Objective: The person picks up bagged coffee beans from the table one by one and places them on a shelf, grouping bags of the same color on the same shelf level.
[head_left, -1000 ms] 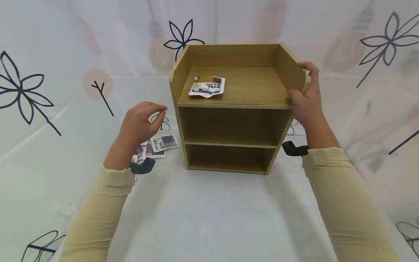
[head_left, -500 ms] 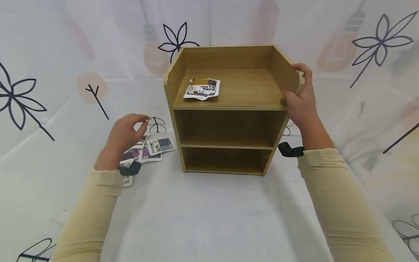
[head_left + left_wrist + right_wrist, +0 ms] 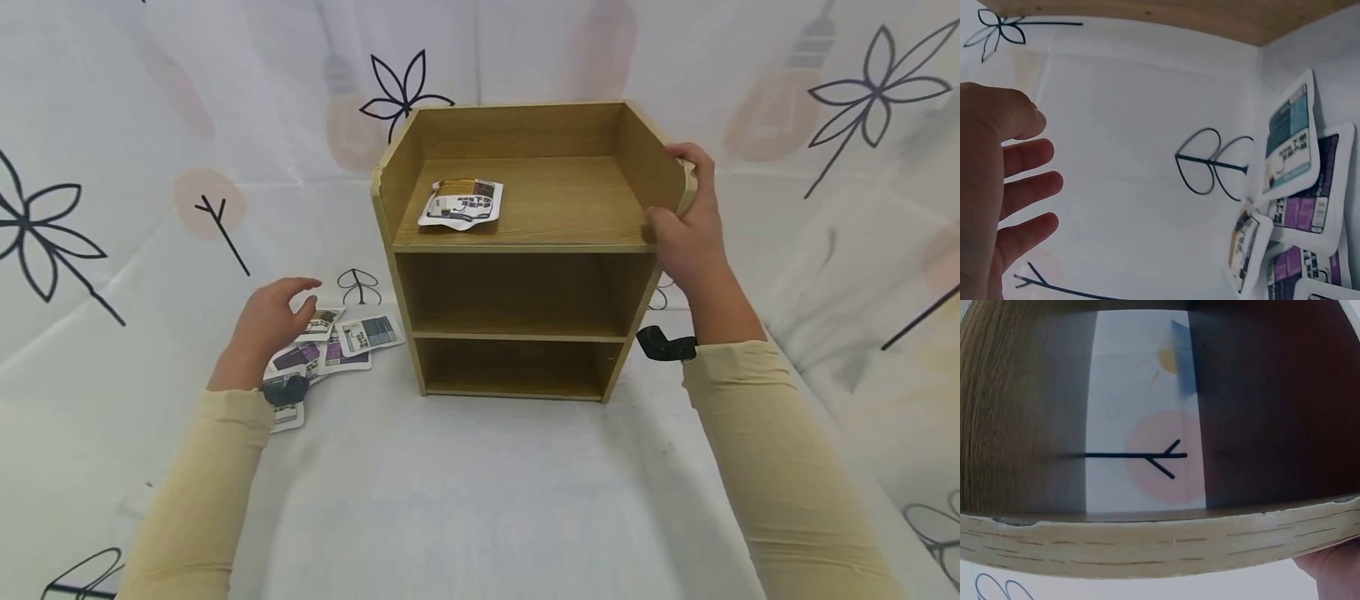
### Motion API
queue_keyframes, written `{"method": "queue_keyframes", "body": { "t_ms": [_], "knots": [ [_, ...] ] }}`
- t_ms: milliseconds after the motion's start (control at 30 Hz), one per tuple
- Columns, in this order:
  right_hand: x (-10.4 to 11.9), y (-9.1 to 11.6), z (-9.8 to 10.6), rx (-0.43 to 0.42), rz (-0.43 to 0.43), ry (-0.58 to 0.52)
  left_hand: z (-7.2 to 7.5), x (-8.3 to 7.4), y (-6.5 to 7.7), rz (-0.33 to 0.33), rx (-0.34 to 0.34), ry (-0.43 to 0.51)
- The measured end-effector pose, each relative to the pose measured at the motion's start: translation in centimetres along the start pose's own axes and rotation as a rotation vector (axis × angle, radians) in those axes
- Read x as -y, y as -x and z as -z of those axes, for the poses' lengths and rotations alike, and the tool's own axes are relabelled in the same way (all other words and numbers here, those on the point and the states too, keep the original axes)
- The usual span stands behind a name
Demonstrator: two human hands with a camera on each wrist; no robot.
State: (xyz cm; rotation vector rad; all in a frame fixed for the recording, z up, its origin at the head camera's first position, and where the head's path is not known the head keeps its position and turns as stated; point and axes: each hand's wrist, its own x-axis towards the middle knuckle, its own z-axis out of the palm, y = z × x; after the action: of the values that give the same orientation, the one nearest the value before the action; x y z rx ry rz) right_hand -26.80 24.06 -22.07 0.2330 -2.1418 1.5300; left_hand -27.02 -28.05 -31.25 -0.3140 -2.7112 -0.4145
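Note:
A small wooden shelf unit (image 3: pixel 555 192) stands upright, with a white foil pouch (image 3: pixel 462 204) lying at the left of its top tier. My right hand (image 3: pixel 693 225) grips the right side panel near its front edge, thumb on the inner face; in the right wrist view the panel's edge (image 3: pixel 1160 547) crosses the picture. Left of the unit, several flat pouches overlap in a pile, among them a blue-grey pouch (image 3: pixel 370 333) and a purple pouch (image 3: pixel 347 354). Just above the pile hovers my left hand (image 3: pixel 270 317), holding nothing, its thumb and fingers parted.
Two lower compartments (image 3: pixel 521 293) of the unit face me. White patterned cloth (image 3: pixel 480 483) covers the surface and the wall behind. At the pile's near end, one pouch (image 3: pixel 288 415) lies partly under my left wrist's dark camera mount (image 3: pixel 285 388).
My left hand has moved left and down, away from the shelf unit to above the pouches, and its thumb and fingertips have parted. My right hand keeps its grip on the panel.

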Motion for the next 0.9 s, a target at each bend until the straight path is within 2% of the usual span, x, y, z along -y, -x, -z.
{"method": "queue_keyframes", "body": {
  "t_ms": [167, 300, 900],
  "knots": [
    [0.1, 0.0, 0.1, -0.007, 0.009, -0.013, -0.9, 1.3, -0.2, 0.074, 0.089, -0.01],
    [0.3, 0.3, 0.1, 0.002, -0.017, 0.007, -1.8, 2.4, -0.2, 0.1, 0.148, -0.012],
    [0.2, 0.5, -0.1, 0.008, -0.021, 0.015, -5.1, 5.8, -0.4, 0.259, 0.335, -0.024]
  ]
}}
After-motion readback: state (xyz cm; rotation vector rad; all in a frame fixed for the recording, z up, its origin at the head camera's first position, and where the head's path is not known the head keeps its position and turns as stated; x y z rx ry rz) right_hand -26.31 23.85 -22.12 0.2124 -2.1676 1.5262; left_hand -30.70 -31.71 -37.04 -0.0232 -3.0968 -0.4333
